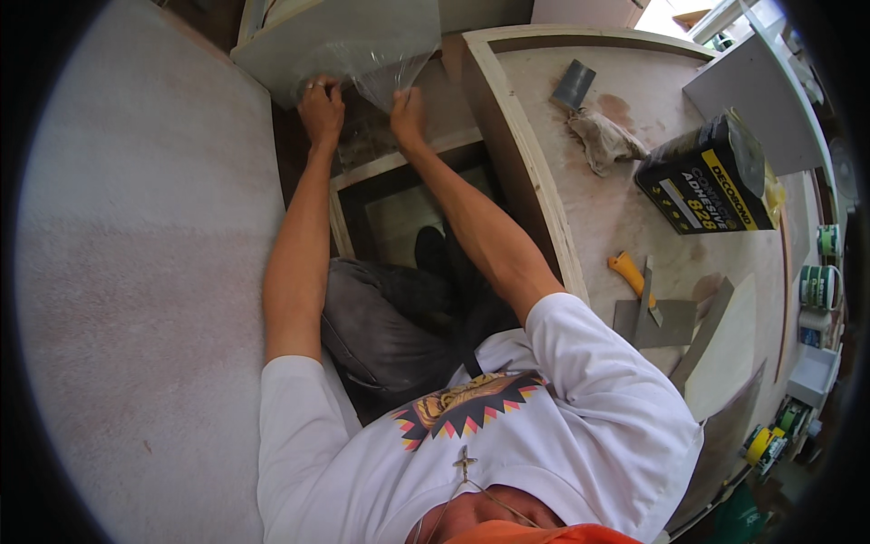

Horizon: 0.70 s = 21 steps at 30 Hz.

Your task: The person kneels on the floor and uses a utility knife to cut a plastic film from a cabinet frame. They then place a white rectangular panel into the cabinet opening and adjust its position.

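Note:
A clear plastic film [388,74] stretches in creases off the lower edge of a pale grey panel [331,36] at the top of the view. My right hand [409,120] is closed on the film, and the creases draw together toward its fingers. To its left, my left hand [322,113] is up against the panel's lower edge with its fingers bent and a ring on one of them. Film bunches around those fingertips, which appear to pinch it. Both arms reach forward, roughly parallel, and the fingertips are partly hidden.
Left of me rises a large pale, rough surface [145,236]. At right, a curved wooden frame [526,154] edges a worktop bearing a black adhesive can [684,177], a rag [605,140], a dark scraper blade [574,84], an orange-handled knife [627,270] and offcuts. Several small tins line the far right.

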Available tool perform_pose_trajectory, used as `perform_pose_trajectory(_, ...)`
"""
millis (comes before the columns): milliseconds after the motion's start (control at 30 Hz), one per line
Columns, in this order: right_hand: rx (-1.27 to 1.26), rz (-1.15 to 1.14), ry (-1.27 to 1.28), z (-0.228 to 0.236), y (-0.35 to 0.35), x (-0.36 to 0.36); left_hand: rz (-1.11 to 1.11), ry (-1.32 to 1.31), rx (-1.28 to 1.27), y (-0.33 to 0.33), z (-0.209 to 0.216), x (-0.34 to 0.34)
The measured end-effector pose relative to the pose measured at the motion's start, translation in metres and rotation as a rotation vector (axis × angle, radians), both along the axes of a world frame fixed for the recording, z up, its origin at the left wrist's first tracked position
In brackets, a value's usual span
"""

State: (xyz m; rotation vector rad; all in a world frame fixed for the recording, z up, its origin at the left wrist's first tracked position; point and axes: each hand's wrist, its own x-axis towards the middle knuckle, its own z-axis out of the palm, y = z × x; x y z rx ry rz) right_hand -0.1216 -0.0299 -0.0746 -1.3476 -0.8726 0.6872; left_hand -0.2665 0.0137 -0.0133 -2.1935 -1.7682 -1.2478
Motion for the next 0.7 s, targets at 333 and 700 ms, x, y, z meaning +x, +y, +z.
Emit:
perform_pose_trajectory(333, -0.012, 0.002, 0.105, -0.006, -0.009, -0.011, 0.012, -0.016, -0.042, -0.003, 0.003, 0.005)
perform_pose_trajectory(700, -0.035, 0.071, 0.169, 0.011, -0.027, -0.021, 0.019, -0.051, -0.05, -0.004, 0.002, 0.001)
